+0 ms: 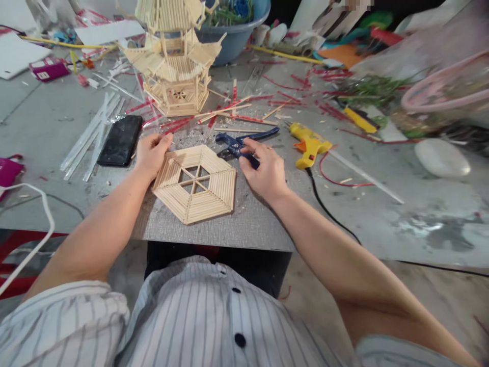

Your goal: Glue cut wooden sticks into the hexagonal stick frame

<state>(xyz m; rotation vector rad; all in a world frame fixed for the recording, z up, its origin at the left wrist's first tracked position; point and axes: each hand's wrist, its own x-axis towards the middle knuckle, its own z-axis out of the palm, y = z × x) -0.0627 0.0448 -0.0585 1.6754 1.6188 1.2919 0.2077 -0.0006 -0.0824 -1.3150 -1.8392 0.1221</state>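
A grey worktable (pixel 46 122) filled most of the room that could be seen, its top scuffed and stained, with pale blotches (pixel 431 229) toward the right. A grey textured mat (pixel 244 224) lay at the near edge. Below the table's front edge the space was dark, and a red frame (pixel 15 244) showed low on the left. A black cable (pixel 332 214) ran off the table edge to the right. At the far side stood a blue plastic basin (pixel 237 30) among scattered paper and scraps, and a pink basket (pixel 446 92) sat blurred at the right. The light was even and soft, throwing only faint shadows. No wall or window could be made out.
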